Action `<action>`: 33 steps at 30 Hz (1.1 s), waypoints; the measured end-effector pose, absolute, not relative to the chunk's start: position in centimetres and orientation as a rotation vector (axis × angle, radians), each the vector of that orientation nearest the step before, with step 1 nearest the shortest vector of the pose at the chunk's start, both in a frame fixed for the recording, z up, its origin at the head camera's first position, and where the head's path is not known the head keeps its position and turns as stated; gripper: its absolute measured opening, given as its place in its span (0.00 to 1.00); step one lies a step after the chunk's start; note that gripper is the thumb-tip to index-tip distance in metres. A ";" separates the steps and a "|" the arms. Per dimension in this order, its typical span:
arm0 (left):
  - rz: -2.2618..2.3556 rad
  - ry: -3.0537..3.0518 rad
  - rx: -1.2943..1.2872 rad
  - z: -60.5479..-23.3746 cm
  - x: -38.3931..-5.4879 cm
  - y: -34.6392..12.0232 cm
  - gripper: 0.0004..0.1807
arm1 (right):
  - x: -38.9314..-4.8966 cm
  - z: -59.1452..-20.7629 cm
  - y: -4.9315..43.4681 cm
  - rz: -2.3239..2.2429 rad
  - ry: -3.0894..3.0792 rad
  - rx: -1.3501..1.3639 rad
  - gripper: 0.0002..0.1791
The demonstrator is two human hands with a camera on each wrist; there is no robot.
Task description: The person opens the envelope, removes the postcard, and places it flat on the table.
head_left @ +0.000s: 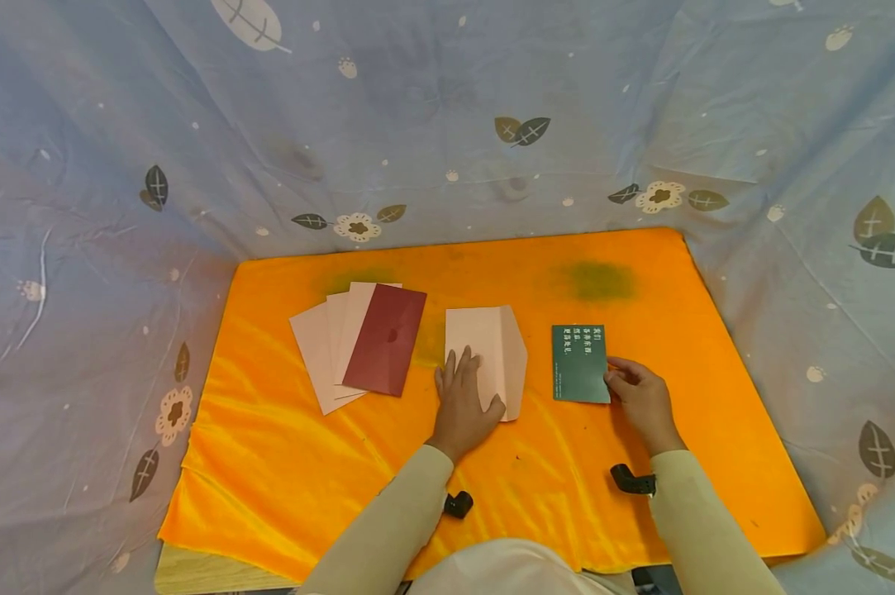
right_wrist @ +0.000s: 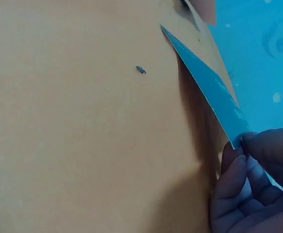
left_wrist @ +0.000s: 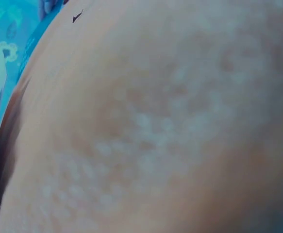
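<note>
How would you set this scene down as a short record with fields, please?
Left hand: rests on pale envelope
Right hand: pinches green card by its edge
Flap: open, on the green card's side
Left of pale envelope: red envelope lying over pale stack
Surface: orange cloth
Surround: patterned curtain

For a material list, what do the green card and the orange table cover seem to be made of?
Green card: probably stiff cardstock, low-sheen; it looks flat though pinched at one edge. Orange table cover: likely velvety fabric, given soft sheen and wrinkles.
</note>
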State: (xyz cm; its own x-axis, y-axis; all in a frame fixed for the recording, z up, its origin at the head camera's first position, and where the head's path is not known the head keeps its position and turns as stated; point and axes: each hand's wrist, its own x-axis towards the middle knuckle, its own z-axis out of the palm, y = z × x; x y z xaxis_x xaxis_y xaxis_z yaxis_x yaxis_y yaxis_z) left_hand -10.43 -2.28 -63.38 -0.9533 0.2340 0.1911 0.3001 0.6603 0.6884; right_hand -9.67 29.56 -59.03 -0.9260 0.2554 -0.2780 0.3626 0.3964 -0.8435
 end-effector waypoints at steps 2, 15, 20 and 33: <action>-1.178 -2.782 -0.451 -63.4 -10.4 -2.3 0.39 | -9.7 -59.2 29.6 -1.537 2.569 0.541 0.24; -1.161 -2.785 -0.458 -63.6 -10.5 -2.3 0.40 | -9.9 -59.1 29.0 -1.416 2.653 0.498 0.26; -1.166 -2.782 -0.457 -63.5 -10.5 -2.3 0.40 | -9.9 -58.9 28.9 -1.447 2.645 0.528 0.27; -1.164 -2.757 -0.475 -63.6 -10.4 -2.4 0.40 | -9.7 -58.6 28.3 -1.548 2.625 0.566 0.26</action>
State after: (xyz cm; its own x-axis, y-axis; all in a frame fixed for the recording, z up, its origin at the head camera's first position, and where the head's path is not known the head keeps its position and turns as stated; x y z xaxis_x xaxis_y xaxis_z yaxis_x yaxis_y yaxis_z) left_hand -10.43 -2.38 -63.60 -0.9447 0.2419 0.2215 0.3275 0.6568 0.6793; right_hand -9.70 28.34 -58.64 -0.9325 0.2884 -0.2174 0.3298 0.4347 -0.8380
